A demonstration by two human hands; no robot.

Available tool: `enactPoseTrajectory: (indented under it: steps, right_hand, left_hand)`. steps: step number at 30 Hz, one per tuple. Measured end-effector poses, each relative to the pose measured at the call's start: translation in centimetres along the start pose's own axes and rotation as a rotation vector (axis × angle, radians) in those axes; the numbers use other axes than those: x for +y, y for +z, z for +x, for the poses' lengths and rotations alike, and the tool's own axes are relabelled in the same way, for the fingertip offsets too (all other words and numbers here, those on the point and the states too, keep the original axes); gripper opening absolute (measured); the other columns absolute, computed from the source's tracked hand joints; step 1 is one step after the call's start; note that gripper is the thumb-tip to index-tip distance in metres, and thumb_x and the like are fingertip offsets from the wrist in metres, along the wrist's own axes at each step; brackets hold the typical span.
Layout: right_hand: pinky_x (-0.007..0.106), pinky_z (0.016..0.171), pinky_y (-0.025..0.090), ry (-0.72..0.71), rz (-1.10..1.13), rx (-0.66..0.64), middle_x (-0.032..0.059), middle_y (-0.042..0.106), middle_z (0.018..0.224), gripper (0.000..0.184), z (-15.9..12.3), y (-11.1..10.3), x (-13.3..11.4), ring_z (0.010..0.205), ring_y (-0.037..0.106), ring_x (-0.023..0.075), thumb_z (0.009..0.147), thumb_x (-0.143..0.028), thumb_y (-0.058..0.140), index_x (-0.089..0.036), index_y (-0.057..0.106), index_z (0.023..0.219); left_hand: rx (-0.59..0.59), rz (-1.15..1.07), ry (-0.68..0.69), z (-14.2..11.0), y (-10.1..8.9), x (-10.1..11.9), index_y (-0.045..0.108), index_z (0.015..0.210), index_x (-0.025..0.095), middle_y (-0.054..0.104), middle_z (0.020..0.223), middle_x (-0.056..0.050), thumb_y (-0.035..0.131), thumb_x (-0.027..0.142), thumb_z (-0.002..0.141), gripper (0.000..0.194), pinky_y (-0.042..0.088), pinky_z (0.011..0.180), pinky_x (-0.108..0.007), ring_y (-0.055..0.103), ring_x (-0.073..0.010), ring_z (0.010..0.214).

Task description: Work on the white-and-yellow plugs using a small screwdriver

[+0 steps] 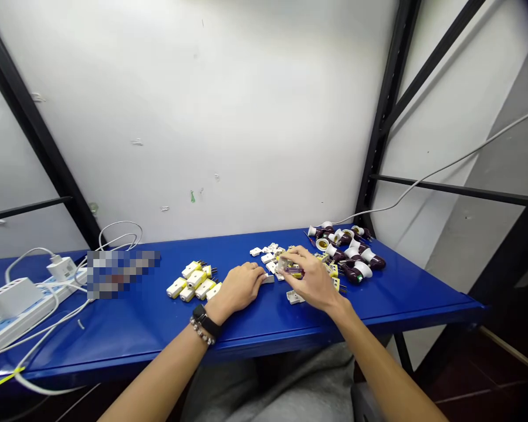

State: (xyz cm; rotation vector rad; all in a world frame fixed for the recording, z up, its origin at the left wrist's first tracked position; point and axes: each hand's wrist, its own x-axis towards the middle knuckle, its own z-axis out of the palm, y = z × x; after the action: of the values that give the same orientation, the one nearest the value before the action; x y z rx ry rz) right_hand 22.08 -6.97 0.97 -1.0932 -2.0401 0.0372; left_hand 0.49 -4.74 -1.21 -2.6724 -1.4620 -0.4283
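My left hand (242, 286) rests low over the blue table, its thumb and fingers pinching a small white plastic plug piece (268, 279). Close to its right, my right hand (312, 278) is curled around a small screwdriver (294, 271) with a purple see-through handle. A pale plastic piece (283, 264) shows at the right fingertips; whether they grip it I cannot tell. White plug shells (268, 258) lie loose just beyond the hands. One white shell (294, 297) sits below my right hand. Yellow plug cores with metal pins (333, 269) are partly hidden behind that hand.
Several yellow-and-white plugs (196, 280) are piled left of my left hand. Dark and white lamp holders (352, 255) crowd the right back. Power strips (22, 308) with white cables occupy the left end. The blue table (405, 293) meets a white wall behind.
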Motion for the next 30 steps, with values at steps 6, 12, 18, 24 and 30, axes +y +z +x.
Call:
enactPoseTrajectory:
  steps: [6,12,18,24,30]
  right_hand:
    - [0.030,0.088,0.051,-0.157,0.289,-0.283,0.0035,0.071,0.102,0.013,-1.2,-0.2,-2.9,0.095,0.066,0.0187,0.091,-0.020,0.064,-0.024,0.073,0.101]
    - [0.028,0.083,0.050,-0.123,0.209,-0.325,0.0020,0.072,0.095,0.009,-1.8,0.3,-2.8,0.090,0.066,0.0179,0.090,-0.018,0.067,-0.022,0.072,0.095]
    - [0.027,0.075,0.048,-0.047,0.041,-0.373,0.0016,0.070,0.095,0.010,-3.2,-0.4,-1.7,0.084,0.066,0.0172,0.092,-0.022,0.064,-0.023,0.073,0.098]
    - [0.029,0.075,0.049,0.003,-0.087,-0.330,0.0042,0.066,0.102,0.013,-4.0,0.4,-0.2,0.085,0.066,0.0182,0.091,-0.021,0.062,-0.020,0.072,0.098]
    - [0.029,0.074,0.049,0.035,-0.090,-0.281,0.0049,0.065,0.107,0.013,-4.1,0.4,0.1,0.084,0.066,0.0180,0.092,-0.024,0.061,-0.021,0.071,0.098]
  left_hand:
    - [-0.010,-0.047,0.005,-0.2,-0.2,-0.5,0.071,0.113,0.025,0.075,0.103,-0.007,0.039,0.030,0.104,0.034,0.050,0.082,-0.031,0.068,-0.0236,0.100]
    - [0.055,-0.077,0.022,-0.7,-0.6,-1.0,0.072,0.116,0.025,0.074,0.106,-0.006,0.047,0.034,0.101,0.031,0.050,0.086,-0.033,0.067,-0.0249,0.102]
    - [0.026,-0.132,0.055,-1.3,-1.1,-0.9,0.074,0.109,0.027,0.075,0.105,-0.004,0.062,0.033,0.093,0.021,0.050,0.085,-0.031,0.068,-0.0242,0.098]
    - [0.101,-0.184,0.014,-1.4,-1.3,-0.9,0.076,0.103,0.024,0.076,0.096,-0.003,0.064,0.035,0.090,0.021,0.049,0.080,-0.031,0.068,-0.0218,0.085]
    - [0.144,-0.395,0.062,-1.4,-1.6,-0.7,0.076,0.108,0.025,0.074,0.089,-0.001,0.067,0.034,0.087,0.024,0.048,0.073,-0.027,0.062,-0.0159,0.072]
